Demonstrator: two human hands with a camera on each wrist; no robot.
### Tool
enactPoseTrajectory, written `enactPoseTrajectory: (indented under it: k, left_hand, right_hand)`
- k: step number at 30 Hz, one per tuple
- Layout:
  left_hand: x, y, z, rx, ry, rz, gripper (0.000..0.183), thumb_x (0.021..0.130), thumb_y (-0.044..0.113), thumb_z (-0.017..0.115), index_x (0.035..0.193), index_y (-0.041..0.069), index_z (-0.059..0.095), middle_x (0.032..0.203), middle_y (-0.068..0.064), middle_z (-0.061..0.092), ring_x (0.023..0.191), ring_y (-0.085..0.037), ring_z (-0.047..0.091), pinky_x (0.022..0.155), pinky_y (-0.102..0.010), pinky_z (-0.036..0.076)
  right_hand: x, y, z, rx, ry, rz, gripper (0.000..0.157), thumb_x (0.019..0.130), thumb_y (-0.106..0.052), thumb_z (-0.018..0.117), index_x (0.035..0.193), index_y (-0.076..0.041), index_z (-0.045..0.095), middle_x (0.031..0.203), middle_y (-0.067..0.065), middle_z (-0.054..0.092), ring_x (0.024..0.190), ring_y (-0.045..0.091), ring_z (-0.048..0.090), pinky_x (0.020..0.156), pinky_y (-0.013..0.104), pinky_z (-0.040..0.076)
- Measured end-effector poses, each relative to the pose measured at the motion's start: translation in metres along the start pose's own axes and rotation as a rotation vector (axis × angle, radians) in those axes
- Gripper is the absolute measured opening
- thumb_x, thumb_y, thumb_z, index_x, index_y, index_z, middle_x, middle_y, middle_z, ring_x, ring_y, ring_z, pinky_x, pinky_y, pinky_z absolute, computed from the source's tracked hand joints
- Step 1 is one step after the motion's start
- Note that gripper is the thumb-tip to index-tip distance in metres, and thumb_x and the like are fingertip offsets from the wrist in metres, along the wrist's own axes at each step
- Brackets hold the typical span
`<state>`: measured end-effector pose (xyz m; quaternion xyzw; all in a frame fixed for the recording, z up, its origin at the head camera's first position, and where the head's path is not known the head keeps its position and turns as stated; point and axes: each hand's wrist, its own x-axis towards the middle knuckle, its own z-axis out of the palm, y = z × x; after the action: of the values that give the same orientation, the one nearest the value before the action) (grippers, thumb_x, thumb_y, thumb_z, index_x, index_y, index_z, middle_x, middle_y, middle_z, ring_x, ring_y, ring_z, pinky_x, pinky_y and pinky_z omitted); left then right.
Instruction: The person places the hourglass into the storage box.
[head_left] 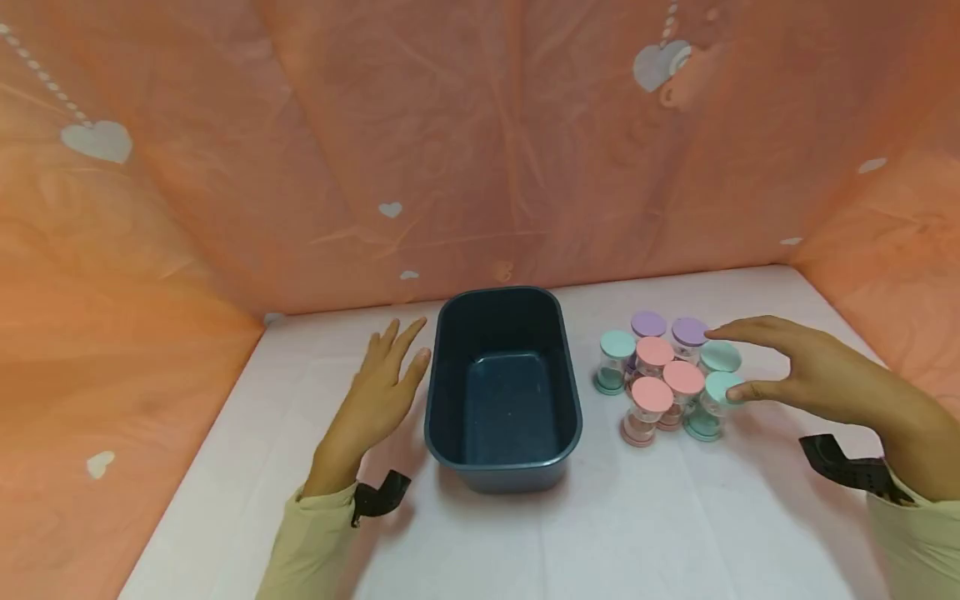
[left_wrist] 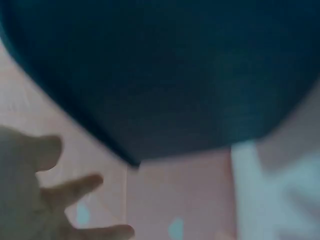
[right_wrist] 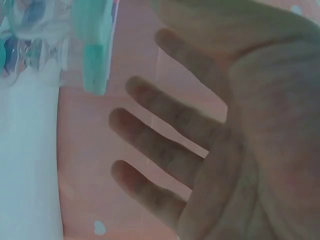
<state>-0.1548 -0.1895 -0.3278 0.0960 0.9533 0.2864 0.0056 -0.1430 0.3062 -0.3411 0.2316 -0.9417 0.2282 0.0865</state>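
Observation:
Just left of a dark blue plastic tub (head_left: 504, 467), my left hand (head_left: 378, 400) hovers with fingers spread, holding nothing. The tub's wall (left_wrist: 175, 90) fills the upper part of the left wrist view. My right hand (head_left: 817, 367) is at the right edge of a cluster of small clear jars with coloured lids. Its thumb is beside a mint-lidded jar (head_left: 705, 423); whether they touch I cannot tell. In the right wrist view the fingers (right_wrist: 175, 110) are extended and apart, near mint lids (right_wrist: 95, 65). Pink-lidded jars (head_left: 651, 396) and purple-lidded jars (head_left: 689, 332) stand in the same cluster.
A white cloth (head_left: 622, 525) covers the table. Orange-pink sheeting (head_left: 480, 167) with pale hearts rises behind it and on both sides. Black wrist straps (head_left: 381, 496) show at both sleeves. The tub stands upright between the left hand and the jars.

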Motion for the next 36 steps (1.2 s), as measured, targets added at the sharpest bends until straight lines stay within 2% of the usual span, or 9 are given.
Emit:
enactPoseTrajectory:
  k: [3, 6, 10, 14, 20, 24, 29, 33, 36]
  left_hand:
    - [-0.004, 0.003, 0.007, -0.196, -0.095, 0.012, 0.056, 0.107, 0.045, 0.034, 0.159, 0.027, 0.021, 0.168, -0.012, 0.013, 0.154, -0.039, 0.008, 0.118, -0.067, 0.014]
    - [-0.008, 0.002, 0.012, -0.408, -0.203, -0.011, 0.055, 0.109, 0.037, 0.035, 0.16, 0.028, 0.017, 0.167, -0.013, 0.013, 0.152, -0.039, 0.021, 0.114, -0.06, 0.032]
    - [-0.01, 0.002, 0.016, -0.613, -0.255, -0.061, 0.053, 0.11, 0.033, 0.033, 0.159, 0.032, 0.015, 0.166, -0.017, 0.008, 0.151, -0.041, 0.02, 0.101, -0.059, 0.046]
    - [-0.009, 0.001, 0.015, -0.699, -0.279, -0.082, 0.053, 0.109, 0.035, 0.032, 0.159, 0.035, 0.015, 0.167, -0.015, 0.0, 0.152, -0.044, 0.015, 0.097, -0.058, 0.048]
    - [-0.009, -0.001, 0.016, -0.818, -0.348, -0.096, 0.054, 0.109, 0.035, 0.032, 0.159, 0.036, 0.012, 0.166, -0.015, -0.003, 0.142, -0.051, 0.032, 0.094, -0.052, 0.052]
    - [-0.009, -0.002, 0.015, -0.841, -0.351, -0.079, 0.054, 0.109, 0.034, 0.031, 0.159, 0.035, 0.012, 0.166, -0.015, -0.005, 0.14, -0.049, 0.037, 0.092, -0.049, 0.052]
    - [-0.008, -0.001, 0.017, -0.84, -0.341, -0.075, 0.053, 0.109, 0.033, 0.032, 0.159, 0.033, 0.014, 0.166, -0.015, -0.008, 0.144, -0.05, 0.031, 0.094, -0.053, 0.05]
    - [-0.007, 0.0, 0.019, -0.842, -0.338, -0.086, 0.053, 0.109, 0.034, 0.033, 0.159, 0.036, 0.015, 0.166, -0.014, -0.006, 0.145, -0.051, 0.027, 0.097, -0.059, 0.047]
    - [-0.006, 0.0, 0.02, -0.856, -0.321, -0.098, 0.054, 0.108, 0.034, 0.034, 0.158, 0.037, 0.015, 0.166, -0.015, 0.003, 0.142, -0.05, 0.034, 0.096, -0.058, 0.048]
  right_hand:
    - [-0.001, 0.002, 0.002, -0.05, 0.013, -0.064, 0.066, 0.065, -0.035, 0.092, 0.126, -0.035, 0.066, 0.124, -0.015, 0.056, 0.113, -0.021, 0.036, 0.087, 0.002, 0.028]
    - [0.0, 0.003, 0.005, -0.074, 0.017, -0.085, 0.06, 0.06, -0.034, 0.093, 0.116, -0.037, 0.071, 0.119, -0.015, 0.054, 0.107, -0.018, 0.038, 0.084, 0.007, 0.033]
    - [0.001, 0.003, 0.003, -0.066, -0.03, -0.061, 0.055, 0.06, -0.035, 0.093, 0.111, -0.039, 0.073, 0.117, -0.012, 0.054, 0.105, -0.015, 0.038, 0.082, 0.011, 0.037]
    - [0.0, 0.002, 0.003, -0.046, -0.085, -0.033, 0.056, 0.063, -0.036, 0.092, 0.115, -0.038, 0.071, 0.118, -0.011, 0.053, 0.106, -0.014, 0.039, 0.083, 0.01, 0.037]
    - [-0.002, 0.001, 0.003, -0.057, -0.087, -0.05, 0.058, 0.063, -0.026, 0.093, 0.116, -0.035, 0.072, 0.112, -0.011, 0.054, 0.106, -0.014, 0.038, 0.086, 0.007, 0.034]
    - [0.001, -0.001, 0.003, -0.081, -0.078, -0.075, 0.059, 0.062, -0.022, 0.093, 0.116, -0.033, 0.073, 0.111, -0.01, 0.054, 0.108, -0.004, 0.042, 0.086, 0.015, 0.038]
    - [0.001, -0.002, 0.002, -0.14, -0.085, -0.086, 0.06, 0.061, -0.021, 0.094, 0.115, -0.033, 0.073, 0.109, -0.011, 0.055, 0.102, 0.013, 0.052, 0.082, 0.028, 0.042]
    - [-0.002, 0.0, 0.005, -0.151, -0.062, -0.104, 0.06, 0.058, -0.021, 0.094, 0.113, -0.034, 0.074, 0.109, -0.011, 0.055, 0.101, 0.017, 0.054, 0.088, 0.043, 0.034]
    - [-0.003, 0.0, 0.005, -0.153, -0.056, -0.103, 0.058, 0.059, -0.023, 0.093, 0.112, -0.034, 0.073, 0.113, -0.007, 0.056, 0.105, 0.021, 0.053, 0.091, 0.049, 0.027]
